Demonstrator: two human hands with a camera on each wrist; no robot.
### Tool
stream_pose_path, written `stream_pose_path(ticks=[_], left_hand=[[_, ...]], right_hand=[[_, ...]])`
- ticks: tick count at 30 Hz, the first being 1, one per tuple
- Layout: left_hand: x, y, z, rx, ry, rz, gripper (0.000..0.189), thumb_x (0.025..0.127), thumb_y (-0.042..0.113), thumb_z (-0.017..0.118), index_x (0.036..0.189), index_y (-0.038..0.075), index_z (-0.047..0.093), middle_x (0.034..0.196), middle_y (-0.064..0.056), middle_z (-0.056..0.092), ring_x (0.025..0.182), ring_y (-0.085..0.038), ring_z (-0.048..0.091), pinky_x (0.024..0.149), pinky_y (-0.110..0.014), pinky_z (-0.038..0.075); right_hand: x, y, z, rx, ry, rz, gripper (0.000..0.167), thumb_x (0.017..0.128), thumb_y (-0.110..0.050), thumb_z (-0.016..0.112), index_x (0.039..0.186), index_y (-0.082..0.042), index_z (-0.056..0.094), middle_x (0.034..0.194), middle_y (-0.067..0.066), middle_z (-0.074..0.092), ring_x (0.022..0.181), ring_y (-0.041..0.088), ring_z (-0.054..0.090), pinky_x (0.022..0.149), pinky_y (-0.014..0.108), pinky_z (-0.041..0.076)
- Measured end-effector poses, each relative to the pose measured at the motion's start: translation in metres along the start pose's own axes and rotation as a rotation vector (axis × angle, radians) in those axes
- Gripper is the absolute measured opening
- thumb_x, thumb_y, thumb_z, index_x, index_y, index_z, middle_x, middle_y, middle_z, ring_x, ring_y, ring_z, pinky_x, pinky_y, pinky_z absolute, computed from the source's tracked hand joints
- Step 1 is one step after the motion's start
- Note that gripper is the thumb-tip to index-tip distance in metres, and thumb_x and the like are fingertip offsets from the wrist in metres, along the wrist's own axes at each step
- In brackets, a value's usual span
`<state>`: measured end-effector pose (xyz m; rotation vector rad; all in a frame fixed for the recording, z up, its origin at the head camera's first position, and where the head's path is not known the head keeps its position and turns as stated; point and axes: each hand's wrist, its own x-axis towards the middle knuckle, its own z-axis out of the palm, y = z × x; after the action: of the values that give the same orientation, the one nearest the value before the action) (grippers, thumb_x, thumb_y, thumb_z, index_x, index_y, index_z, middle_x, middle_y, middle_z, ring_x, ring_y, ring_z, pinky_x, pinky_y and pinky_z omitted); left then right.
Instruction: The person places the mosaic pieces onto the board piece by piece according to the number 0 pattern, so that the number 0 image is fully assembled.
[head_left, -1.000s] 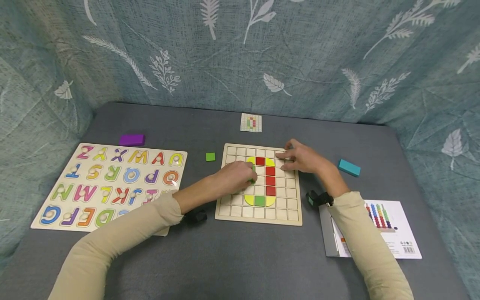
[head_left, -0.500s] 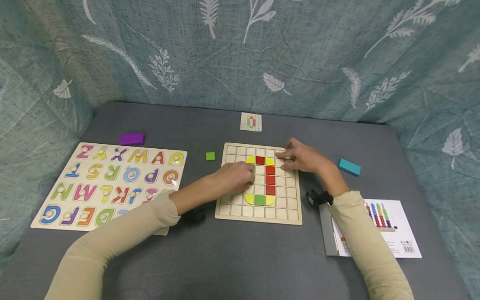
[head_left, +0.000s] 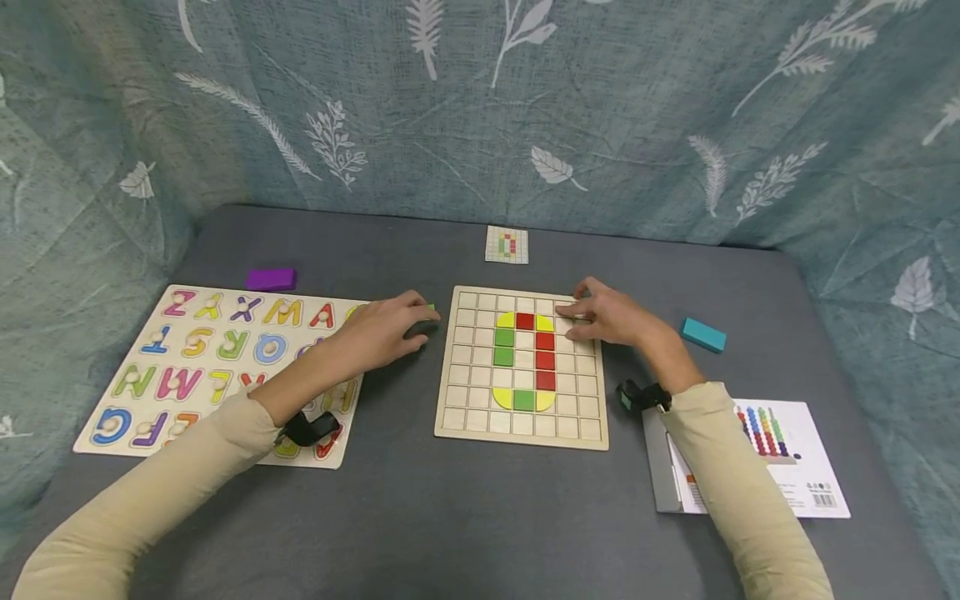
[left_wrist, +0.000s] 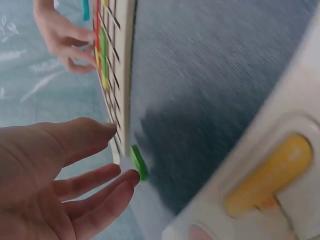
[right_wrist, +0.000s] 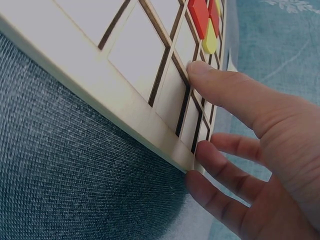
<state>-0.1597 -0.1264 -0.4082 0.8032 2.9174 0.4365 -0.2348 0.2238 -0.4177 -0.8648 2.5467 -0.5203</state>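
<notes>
A wooden grid board lies mid-table, bearing red tiles, green tiles and yellow rounded pieces in a ring. Left of it, my left hand hovers beside a loose green tile, largely hidden by the fingers in the head view. The left wrist view shows thumb and fingers spread apart, with a fingertip right at the tile's edge. My right hand rests at the board's upper right side, its thumb on the grid and its other fingertips along the rim.
An alphabet peg puzzle lies under my left forearm. A small pattern card is behind the board. There are also a purple block, a teal block and a white box under the right sleeve.
My left hand has let go of a green tile on the board's left column and moved left to the loose green tile. The right hand has stayed at the board's side.
</notes>
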Motion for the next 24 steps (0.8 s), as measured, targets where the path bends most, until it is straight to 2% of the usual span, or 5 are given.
stream_pose_path(ticks=[5,10,14,18,24], left_hand=[[0.001,-0.009,0.004,-0.008,0.010,-0.012,0.037,0.087,0.016,0.072,0.123,0.008,0.065,0.120,-0.015,0.059,0.054,-0.012,0.046,0.048,-0.026,0.032],[0.006,-0.010,0.005,-0.018,0.011,-0.006,0.039,0.087,0.014,0.072,0.124,0.006,0.064,0.123,-0.018,0.058,0.049,-0.013,0.043,0.047,-0.025,0.030],[0.011,-0.010,0.003,0.014,-0.005,-0.015,0.043,0.086,0.014,0.073,0.127,0.006,0.063,0.126,-0.019,0.057,0.047,-0.014,0.041,0.046,-0.025,0.029],[0.014,-0.010,0.002,0.038,-0.031,-0.012,0.047,0.084,0.012,0.075,0.129,0.008,0.061,0.127,-0.020,0.057,0.046,-0.014,0.042,0.046,-0.025,0.032],[0.016,-0.009,0.003,0.042,-0.043,-0.002,0.044,0.083,0.011,0.075,0.126,0.010,0.064,0.124,-0.020,0.058,0.051,-0.017,0.048,0.051,-0.031,0.042]], right_hand=[[0.000,0.002,0.001,0.014,-0.006,0.010,0.048,0.090,-0.022,0.069,0.135,-0.008,0.058,0.132,0.020,0.043,0.094,0.025,0.056,0.077,0.038,0.045],[0.001,0.003,0.002,0.022,-0.004,-0.002,0.048,0.090,-0.020,0.069,0.134,-0.006,0.058,0.132,0.021,0.043,0.093,0.025,0.056,0.076,0.037,0.044],[0.001,0.002,0.001,0.017,0.001,-0.003,0.048,0.090,-0.020,0.069,0.134,-0.006,0.058,0.131,0.021,0.043,0.092,0.025,0.055,0.076,0.038,0.044],[0.000,0.001,0.000,0.008,-0.001,0.008,0.048,0.090,-0.021,0.069,0.134,-0.007,0.058,0.133,0.021,0.043,0.094,0.025,0.056,0.078,0.039,0.045],[-0.001,0.002,0.000,-0.009,0.002,0.003,0.047,0.090,-0.021,0.069,0.134,-0.008,0.059,0.131,0.020,0.044,0.093,0.025,0.055,0.075,0.038,0.044]])
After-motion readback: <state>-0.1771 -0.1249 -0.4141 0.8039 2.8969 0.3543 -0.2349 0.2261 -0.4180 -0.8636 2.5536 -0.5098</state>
